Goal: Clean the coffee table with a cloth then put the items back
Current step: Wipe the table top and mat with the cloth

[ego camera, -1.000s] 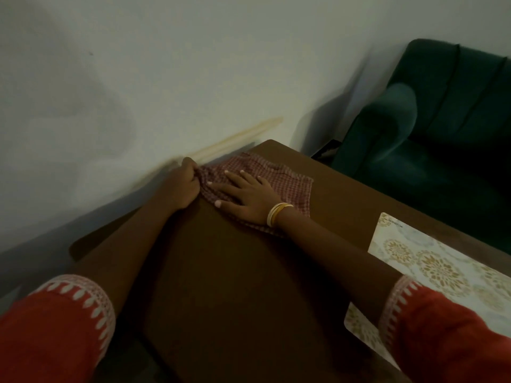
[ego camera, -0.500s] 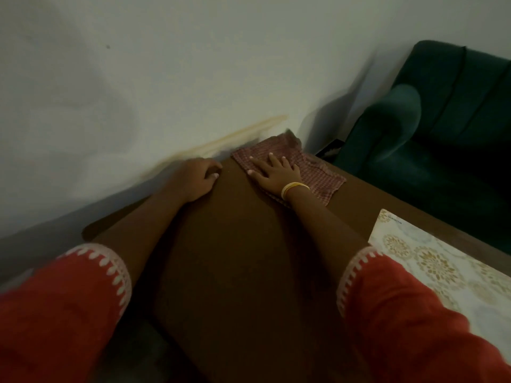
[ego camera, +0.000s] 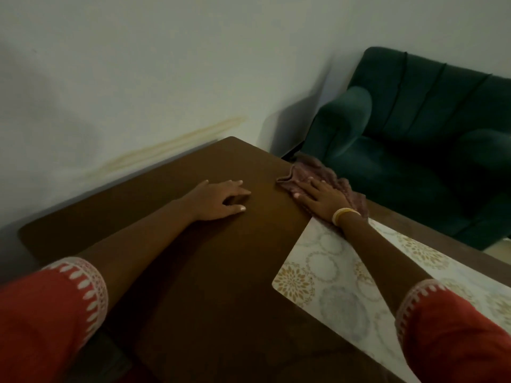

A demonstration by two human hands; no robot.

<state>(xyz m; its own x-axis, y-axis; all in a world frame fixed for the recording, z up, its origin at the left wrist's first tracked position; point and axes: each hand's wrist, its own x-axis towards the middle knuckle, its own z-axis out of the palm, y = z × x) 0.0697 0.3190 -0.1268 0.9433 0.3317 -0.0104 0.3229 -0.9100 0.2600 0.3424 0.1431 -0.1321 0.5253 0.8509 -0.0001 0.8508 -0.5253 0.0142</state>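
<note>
From the head camera, the brown coffee table (ego camera: 193,272) fills the middle of the view, its far corner pointing toward twelve o'clock against a pale wall (ego camera: 166,64). The right hand (ego camera: 322,199) lies palm-down on a reddish cloth (ego camera: 312,172) at the surface's far edge, around two o'clock from the table's middle; its fingers (ego camera: 307,186) are spread flat, pressing the cloth rather than gripping it. The cloth is bunched and blurred, with part of it at or past the table's edge beside the dark green sofa (ego camera: 414,150). A yellow bangle (ego camera: 344,214) sits on that wrist.

The left hand (ego camera: 218,200) rests on bare wood near the table's centre, at about nine o'clock from the cloth and apart from it; its fingers (ego camera: 237,189) are loosely extended and hold nothing.

A floral-patterned mat (ego camera: 326,272) lies on the surface at four o'clock, and the right forearm crosses above it. Both arms wear red sleeves (ego camera: 41,313) with white patterned trim. A yellowish streak (ego camera: 171,146) marks the wall just behind the table.
</note>
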